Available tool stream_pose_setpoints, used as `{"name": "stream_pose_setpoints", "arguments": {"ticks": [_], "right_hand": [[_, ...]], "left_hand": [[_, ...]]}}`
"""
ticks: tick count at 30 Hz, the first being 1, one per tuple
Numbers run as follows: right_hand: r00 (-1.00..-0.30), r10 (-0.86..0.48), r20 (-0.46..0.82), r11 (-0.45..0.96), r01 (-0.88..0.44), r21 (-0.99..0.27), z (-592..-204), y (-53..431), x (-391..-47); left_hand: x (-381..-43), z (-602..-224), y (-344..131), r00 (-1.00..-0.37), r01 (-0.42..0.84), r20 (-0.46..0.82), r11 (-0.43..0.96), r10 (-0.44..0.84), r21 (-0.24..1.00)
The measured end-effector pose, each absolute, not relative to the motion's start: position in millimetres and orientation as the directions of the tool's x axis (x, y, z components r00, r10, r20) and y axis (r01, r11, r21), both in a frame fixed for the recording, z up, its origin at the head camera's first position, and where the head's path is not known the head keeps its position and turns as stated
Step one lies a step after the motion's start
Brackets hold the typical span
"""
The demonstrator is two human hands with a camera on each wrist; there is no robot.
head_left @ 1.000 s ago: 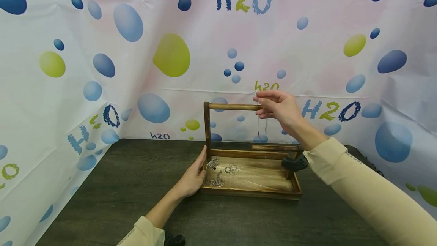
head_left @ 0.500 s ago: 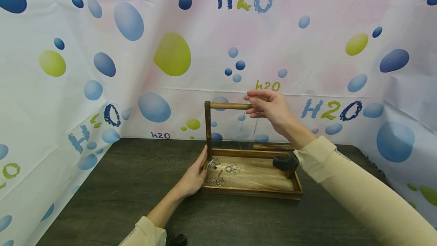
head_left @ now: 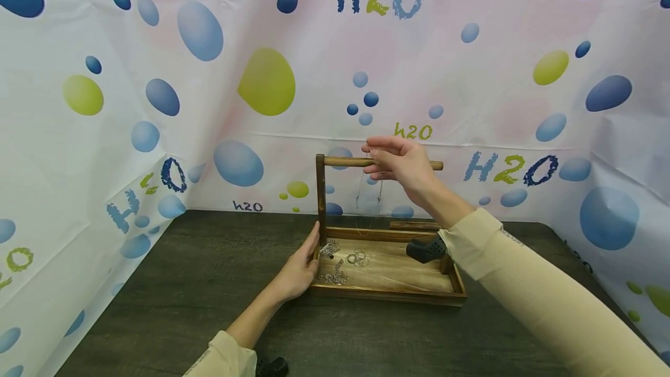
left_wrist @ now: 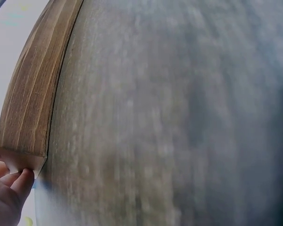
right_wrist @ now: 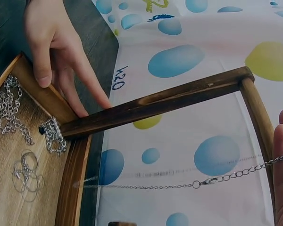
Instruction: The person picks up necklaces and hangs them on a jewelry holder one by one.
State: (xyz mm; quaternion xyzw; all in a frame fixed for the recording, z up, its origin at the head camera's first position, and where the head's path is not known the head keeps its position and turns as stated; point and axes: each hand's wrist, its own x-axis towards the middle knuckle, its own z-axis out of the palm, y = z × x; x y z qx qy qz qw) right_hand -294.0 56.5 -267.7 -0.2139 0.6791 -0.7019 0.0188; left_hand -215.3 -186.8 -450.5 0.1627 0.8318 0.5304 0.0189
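Note:
A wooden jewellery stand (head_left: 403, 272) has a shallow tray and a left post carrying a crossbar (head_left: 345, 162). My right hand (head_left: 400, 164) is raised at the crossbar and pinches a fine silver chain necklace (right_wrist: 231, 178), which dangles in thin strands below the fingers. Its lobster clasp shows in the right wrist view. Along the tray's left end lies my left hand (head_left: 293, 272), fingers fairly straight, touching the side wall and the base of the post. Only a few of its fingertips (left_wrist: 23, 181) show in the left wrist view, at the tray's corner.
Inside the tray, two clumps of silver chain (head_left: 333, 277) lie at the left, beside thin wire loops (head_left: 358, 258). A lower wooden bar (head_left: 413, 226) stands at the back right, partly hidden by my right arm. A printed sheet (head_left: 460, 92) hangs behind the dark table (head_left: 209, 284).
My right hand has moved left along the crossbar with the dangling necklace, uncovering the bar's right end. The left hand stays against the tray's end.

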Motion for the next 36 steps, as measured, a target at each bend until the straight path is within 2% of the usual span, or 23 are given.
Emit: {"name": "stream_pose_setpoints", "arguments": {"ticks": [10,36], "right_hand": [[-0.895,-0.343,0.286,-0.081,-0.275,-0.958,-269.6,43.6,-295.1],[-0.891,-0.371,0.262,-0.11,-0.238,-0.965,-272.3,6.7,-288.2]], "left_hand": [[-217.1,-452.3,-186.9,-0.947,0.247,0.13,0.411,0.292,0.878],[-217.7,-453.7,-189.3,-0.94,0.261,0.147,0.371,0.308,0.891]]}}
